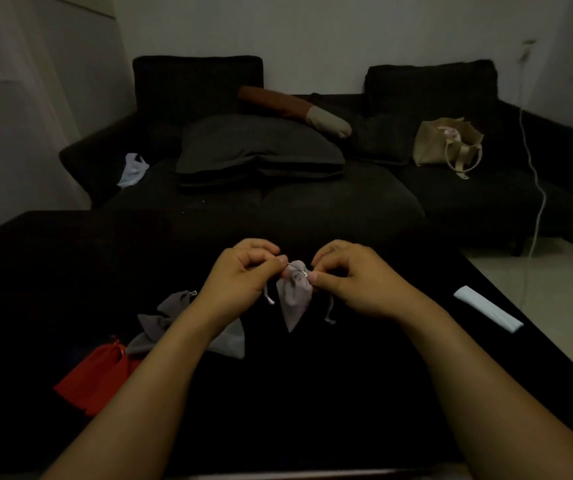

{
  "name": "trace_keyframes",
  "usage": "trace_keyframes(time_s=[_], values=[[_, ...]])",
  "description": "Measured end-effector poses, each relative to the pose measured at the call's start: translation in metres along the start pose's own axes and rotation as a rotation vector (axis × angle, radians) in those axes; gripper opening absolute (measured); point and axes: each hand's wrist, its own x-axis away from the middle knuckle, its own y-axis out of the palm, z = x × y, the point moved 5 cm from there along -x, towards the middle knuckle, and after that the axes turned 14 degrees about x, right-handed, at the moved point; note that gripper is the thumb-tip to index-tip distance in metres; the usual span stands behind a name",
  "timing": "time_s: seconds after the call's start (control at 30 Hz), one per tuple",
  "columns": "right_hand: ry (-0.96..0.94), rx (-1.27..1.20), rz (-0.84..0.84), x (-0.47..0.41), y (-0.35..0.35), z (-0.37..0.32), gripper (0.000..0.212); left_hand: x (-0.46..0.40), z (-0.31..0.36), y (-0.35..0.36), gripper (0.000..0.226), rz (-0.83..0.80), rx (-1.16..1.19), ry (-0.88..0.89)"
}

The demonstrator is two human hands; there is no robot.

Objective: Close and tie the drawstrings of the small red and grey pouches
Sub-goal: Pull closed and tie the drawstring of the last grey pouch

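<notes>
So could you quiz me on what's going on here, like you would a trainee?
1. True or false: the grey pouch being tied is held by both the left hand and the right hand.
2. What colour is the pouch nearest the table's left edge?
3. Where is the tote bag: A on the sofa, B on the table, C on the floor?

Key: 1 true; 2 red; 3 A.

I see soft matt cloth on the grey pouch (293, 296), drawstring tips glinting slightly. Left of it, more grey pouches (174, 320) and a red pouch (96, 372), same matt fabric. Table (312, 393) under it reads matt black. Right of it, flat white strip (487, 308), paper or cloth, can't tell.
</notes>
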Motion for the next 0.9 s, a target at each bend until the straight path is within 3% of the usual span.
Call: trace_keyframes(time_s=[0.2,0.47,0.53,0.6,0.7,0.9], values=[[0.044,-0.072,-0.101,0.003,0.005,-0.010,0.016,0.003,0.003,0.012,0.020,-0.220,0.074,0.003],[0.133,-0.196,-0.029,-0.003,0.009,-0.013,0.016,0.002,0.003,0.007,0.018,-0.188,0.125,0.028],[0.096,-0.321,0.050,-0.002,0.005,-0.015,0.007,0.002,0.003,0.003,0.017,-0.172,0.155,0.027],[0.031,-0.416,0.106,0.001,-0.005,-0.019,0.013,0.002,0.005,0.002,0.017,-0.191,0.150,0.033],[-0.078,-0.277,0.048,0.007,-0.014,-0.030,0.014,0.005,0.006,0.006,0.019,-0.281,0.041,0.019],[-0.091,0.049,0.027,0.006,-0.016,-0.029,0.008,0.007,0.012,0.015,0.020,-0.374,-0.135,-0.013]])
